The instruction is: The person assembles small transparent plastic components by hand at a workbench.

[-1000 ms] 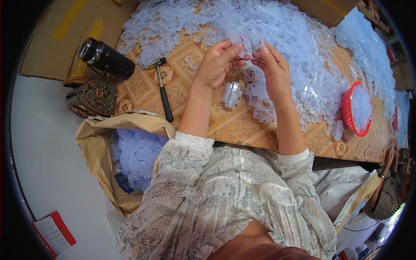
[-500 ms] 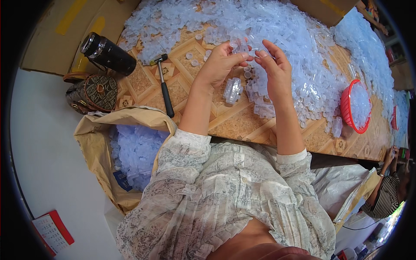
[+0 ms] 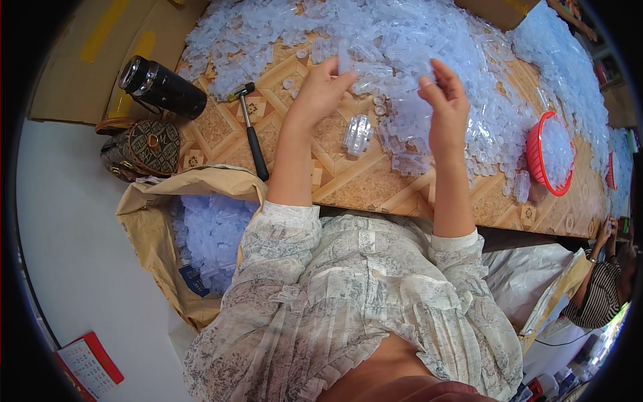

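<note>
My left hand point(image 3: 320, 94) pinches a transparent plastic piece point(image 3: 344, 59) between thumb and fingertips, above the edge of a big heap of similar pieces point(image 3: 395, 40). To its right, my right hand point(image 3: 445, 100) is closed at the fingertips on another transparent plastic piece point(image 3: 426, 70), partly lost against the heap behind. The two hands are apart. Below and between them, a small group of transparent tubes point(image 3: 358, 135) lies on the wood-patterned table point(image 3: 335, 181). Small round caps point(image 3: 380, 106) lie beside the heap.
A hammer point(image 3: 253, 137) with a black handle lies left, near a black flask point(image 3: 164, 87) and a patterned bag point(image 3: 144, 147). An open paper sack point(image 3: 151, 248) of plastic pieces stands at the table's front edge. A red basket point(image 3: 536, 157) is at right. Another person point(image 3: 596, 295) works far right.
My hands, together over the heap before, have moved apart: the left went left, the right went right. Each now has a transparent piece at its fingertips.
</note>
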Demonstrator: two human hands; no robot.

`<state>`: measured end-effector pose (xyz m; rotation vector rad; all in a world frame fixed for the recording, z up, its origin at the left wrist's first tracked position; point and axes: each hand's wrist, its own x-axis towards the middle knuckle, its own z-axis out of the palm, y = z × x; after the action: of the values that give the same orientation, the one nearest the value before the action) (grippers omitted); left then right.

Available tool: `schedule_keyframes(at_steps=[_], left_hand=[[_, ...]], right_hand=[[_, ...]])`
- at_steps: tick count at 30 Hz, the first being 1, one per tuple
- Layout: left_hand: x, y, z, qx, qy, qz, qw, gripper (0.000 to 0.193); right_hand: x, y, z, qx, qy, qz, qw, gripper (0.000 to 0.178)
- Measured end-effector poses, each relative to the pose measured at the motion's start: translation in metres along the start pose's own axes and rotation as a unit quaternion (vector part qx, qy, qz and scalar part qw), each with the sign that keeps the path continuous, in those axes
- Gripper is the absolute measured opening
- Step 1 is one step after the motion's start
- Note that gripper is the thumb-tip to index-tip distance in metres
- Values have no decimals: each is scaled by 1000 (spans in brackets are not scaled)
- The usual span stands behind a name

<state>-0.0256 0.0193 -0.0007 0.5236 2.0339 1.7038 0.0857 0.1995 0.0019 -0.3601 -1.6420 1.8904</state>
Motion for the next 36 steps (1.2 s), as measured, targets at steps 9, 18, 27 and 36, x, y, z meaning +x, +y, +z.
schedule_keyframes(at_steps=[9,18,27,36], left_hand=[[32,3,23,420,112,187,881,40],[51,-15,27,480,22,139,866,35],[54,-15,30,460,46,169,871,32],[60,-22,14,416,44,172,892,28]], right_hand=[[-1,-8,-12,21,25,41,999,46],[-10,2,-9,41,-4,46,998,43],[-18,-8,3,-274,18,-144,951,44],[-12,-1,-6,-304,46,-238,921,42]])
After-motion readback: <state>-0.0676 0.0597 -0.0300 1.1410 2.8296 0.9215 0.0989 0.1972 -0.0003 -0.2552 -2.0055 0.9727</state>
